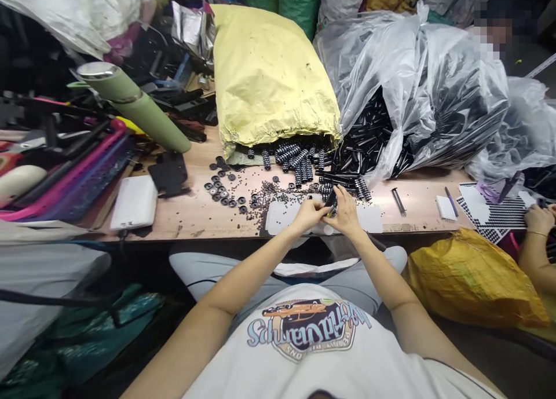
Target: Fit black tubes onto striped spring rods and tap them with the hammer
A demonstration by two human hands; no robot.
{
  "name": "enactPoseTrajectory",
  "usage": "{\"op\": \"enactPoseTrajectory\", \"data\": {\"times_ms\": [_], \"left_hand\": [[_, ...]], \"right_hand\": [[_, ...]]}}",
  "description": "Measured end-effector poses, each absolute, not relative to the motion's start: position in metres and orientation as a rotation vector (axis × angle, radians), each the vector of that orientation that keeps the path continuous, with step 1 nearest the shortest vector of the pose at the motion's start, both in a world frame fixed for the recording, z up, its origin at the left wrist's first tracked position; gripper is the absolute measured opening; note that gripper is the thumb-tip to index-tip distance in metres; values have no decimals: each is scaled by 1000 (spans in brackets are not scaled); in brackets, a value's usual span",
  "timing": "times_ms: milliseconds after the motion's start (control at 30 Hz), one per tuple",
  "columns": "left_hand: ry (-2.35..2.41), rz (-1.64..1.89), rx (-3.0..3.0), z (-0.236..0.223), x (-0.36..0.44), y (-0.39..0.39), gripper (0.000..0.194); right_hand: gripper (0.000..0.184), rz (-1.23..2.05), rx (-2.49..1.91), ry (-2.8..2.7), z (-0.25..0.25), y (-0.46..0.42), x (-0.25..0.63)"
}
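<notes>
"From the head view, what have your hands got?"

"A small dark piece (331, 199), low over the pale sheet (278, 218) at the bench's near edge. My left hand (309, 215) pinches it narrowly between thumb and fingers. My right hand (347, 215) is closed on it too, fingertips drawn in."

"How far along is it?"

"Partway, I'd judge: it's between my fingers, not set down. My fingers cover most of it, so I can't tell which of its parts are joined."

"And what looks done around you?"

"Maybe the ribbed black pieces (303, 170), heaped at the mouth of the yellow sack (269, 74), just beyond my hands. They look like made-up rolls, but I can't swear they're finished."

"What's left, then?"

"Plenty is loose, as far as I can see. Black discs (225, 194) lie to my left, with tiny dark bits (268, 191) strewn between them and the sheet. Slim black parts (369, 134) spill from the see-through bag (452, 86), beyond my right hand. How many of them are for use, I can't say."

"Anything apart from those?"

"One slender piece (398, 202) lies alone on the bench (204, 222), to the right of the sheet."
</notes>
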State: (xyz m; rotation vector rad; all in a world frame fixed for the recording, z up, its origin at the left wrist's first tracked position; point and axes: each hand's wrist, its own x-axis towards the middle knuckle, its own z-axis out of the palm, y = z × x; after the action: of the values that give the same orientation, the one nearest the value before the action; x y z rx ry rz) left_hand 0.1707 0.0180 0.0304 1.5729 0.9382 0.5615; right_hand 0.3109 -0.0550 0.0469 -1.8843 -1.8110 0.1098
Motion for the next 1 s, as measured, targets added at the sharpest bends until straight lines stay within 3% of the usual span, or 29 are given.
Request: {"op": "enactPoseTrajectory", "data": {"times_ms": [133, 267, 467, 633, 767, 1000], "left_hand": [[943, 514, 1604, 28, 156, 20, 28], [1392, 618, 1791, 36, 163, 71, 24], [1754, 257, 1972, 48, 184, 116, 35], [1575, 307, 2023, 43, 137, 86, 43], [1594, 189, 2226, 38, 99, 37, 44], [1533, 181, 2438, 33, 119, 27, 47]], "right_hand": [[94, 221, -1850, -1844, 46, -56, 303], [104, 270, -1898, -1804, 46, -67, 298], [110, 431, -1918, -1837, 41, -93, 278], [109, 602, -1850, -1923, 26, -109, 291], [111, 543, -1930, -1902, 15, -103, 306], [110, 411, -2008, -1917, 16, -87, 302]]}}
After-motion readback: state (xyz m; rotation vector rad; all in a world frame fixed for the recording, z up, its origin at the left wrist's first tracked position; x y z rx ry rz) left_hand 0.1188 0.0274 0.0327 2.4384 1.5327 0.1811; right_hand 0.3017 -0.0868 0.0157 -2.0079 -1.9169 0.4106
